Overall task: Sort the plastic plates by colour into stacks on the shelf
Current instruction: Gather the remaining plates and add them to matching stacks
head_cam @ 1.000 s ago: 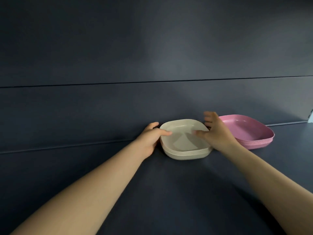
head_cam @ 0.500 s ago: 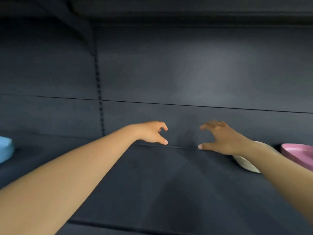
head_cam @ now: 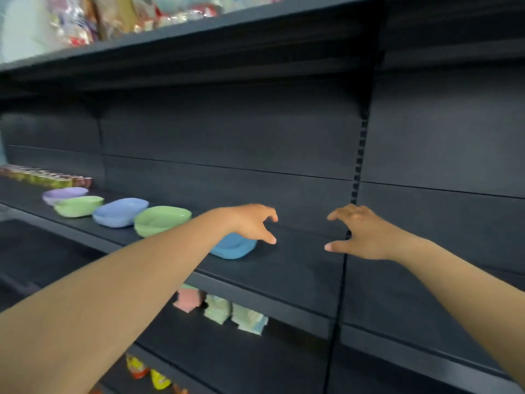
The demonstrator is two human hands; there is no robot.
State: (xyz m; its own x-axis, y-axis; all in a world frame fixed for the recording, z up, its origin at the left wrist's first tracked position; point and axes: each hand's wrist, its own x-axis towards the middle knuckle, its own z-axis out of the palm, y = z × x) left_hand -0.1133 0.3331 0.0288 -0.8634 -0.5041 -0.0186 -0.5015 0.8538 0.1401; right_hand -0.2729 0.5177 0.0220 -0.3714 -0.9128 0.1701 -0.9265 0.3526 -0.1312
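I am between plates: neither hand holds anything. My left hand and right hand both hang over the dark shelf, fingers loosely curled and spread as if ready to take a rim from two sides. Just under my left hand's thumb, partly hidden by my wrist, lies a blue plate. Farther off to the left of that hand runs a row of unsorted plates: a green plate, a periwinkle plate, a second green plate and a lilac plate.

I judge the next move is to grasp the blue plate and carry it to a stack of its own colour.

Half a second ago the cream and pink stacks lay by my right forearm; my view has swung left and they are gone from sight.
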